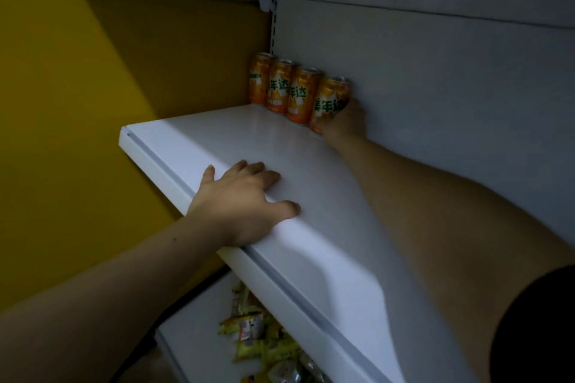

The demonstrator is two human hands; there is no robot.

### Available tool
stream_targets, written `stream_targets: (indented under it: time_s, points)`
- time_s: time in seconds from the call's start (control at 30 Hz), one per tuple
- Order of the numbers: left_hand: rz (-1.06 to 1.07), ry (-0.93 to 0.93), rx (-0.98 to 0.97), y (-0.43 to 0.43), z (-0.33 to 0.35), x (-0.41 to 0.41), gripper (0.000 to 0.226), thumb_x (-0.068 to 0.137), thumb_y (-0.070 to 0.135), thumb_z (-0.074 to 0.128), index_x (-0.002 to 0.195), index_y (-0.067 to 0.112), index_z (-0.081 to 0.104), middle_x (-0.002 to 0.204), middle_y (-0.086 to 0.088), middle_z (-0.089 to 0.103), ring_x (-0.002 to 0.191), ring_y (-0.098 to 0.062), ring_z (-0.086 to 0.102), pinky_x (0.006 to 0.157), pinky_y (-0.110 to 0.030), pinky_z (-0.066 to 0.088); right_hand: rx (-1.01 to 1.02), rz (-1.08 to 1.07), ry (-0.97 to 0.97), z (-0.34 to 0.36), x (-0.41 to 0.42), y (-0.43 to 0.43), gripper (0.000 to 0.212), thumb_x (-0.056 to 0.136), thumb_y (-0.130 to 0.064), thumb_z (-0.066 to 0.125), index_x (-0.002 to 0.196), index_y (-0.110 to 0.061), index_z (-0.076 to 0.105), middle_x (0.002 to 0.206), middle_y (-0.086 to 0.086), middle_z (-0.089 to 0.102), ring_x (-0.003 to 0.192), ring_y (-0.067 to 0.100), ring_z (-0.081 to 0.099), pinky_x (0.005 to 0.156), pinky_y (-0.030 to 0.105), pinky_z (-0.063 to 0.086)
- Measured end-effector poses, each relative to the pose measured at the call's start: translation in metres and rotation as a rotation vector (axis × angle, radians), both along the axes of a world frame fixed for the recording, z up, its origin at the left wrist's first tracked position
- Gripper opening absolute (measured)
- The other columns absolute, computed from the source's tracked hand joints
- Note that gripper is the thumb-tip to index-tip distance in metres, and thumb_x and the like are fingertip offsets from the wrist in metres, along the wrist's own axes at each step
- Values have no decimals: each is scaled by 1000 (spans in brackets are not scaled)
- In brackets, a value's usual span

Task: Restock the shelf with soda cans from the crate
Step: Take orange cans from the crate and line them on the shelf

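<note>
Several orange soda cans stand in a row along the back panel of a white shelf. My right hand reaches to the back and grips the rightmost orange can near its base; the can stands on the shelf, touching its neighbour. My left hand lies flat on the shelf's front edge, fingers spread, holding nothing. The crate is out of view.
A yellow wall lies to the left of the shelf. The grey back panel runs to the right of the cans. A lower shelf below holds several snack packets. Another shelf hangs overhead.
</note>
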State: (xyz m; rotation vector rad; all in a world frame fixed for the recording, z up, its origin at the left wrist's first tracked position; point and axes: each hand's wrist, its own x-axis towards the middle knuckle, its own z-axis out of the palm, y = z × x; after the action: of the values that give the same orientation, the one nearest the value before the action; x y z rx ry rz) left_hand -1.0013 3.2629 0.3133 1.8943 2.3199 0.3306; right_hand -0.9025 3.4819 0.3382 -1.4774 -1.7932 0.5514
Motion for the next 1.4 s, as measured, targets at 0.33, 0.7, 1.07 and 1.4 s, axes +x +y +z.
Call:
stream_targets:
  time_s: [0.33,0.7,1.07,1.4]
  points:
    - [-10,-271,45,-43,20,-12,79,74,63,55,144,31,37,156,7,26,141,-16,30,116,-50,19,121,355,-242,43,2,-89,97,53,-73,58,138,-27,46,130,1,58,112,18,59,90,35,53]
    - [328,-217,24,-227,-24,-92,72,83,50,64,145,24,37,157,-4,25,145,-17,19,117,-38,21,142,742,-517,23,-104,-274,78,88,-55,58,149,-15,29,151,11,35,132,32,41,99,37,39]
    - [852,-466,-213,-449,-166,-163,72,87,49,61,147,19,34,150,-6,40,131,-25,44,104,-36,41,-92,1213,-798,-138,-241,-438,79,92,-52,54,153,-14,20,158,13,22,140,33,31,109,41,35]
    - [1052,-932,-320,-519,-348,-208,81,60,74,63,129,34,52,134,10,54,115,-14,56,98,-39,48,-402,1385,-1010,-321,-315,-486,78,94,-50,53,154,-17,16,158,10,21,138,31,34,110,42,36]
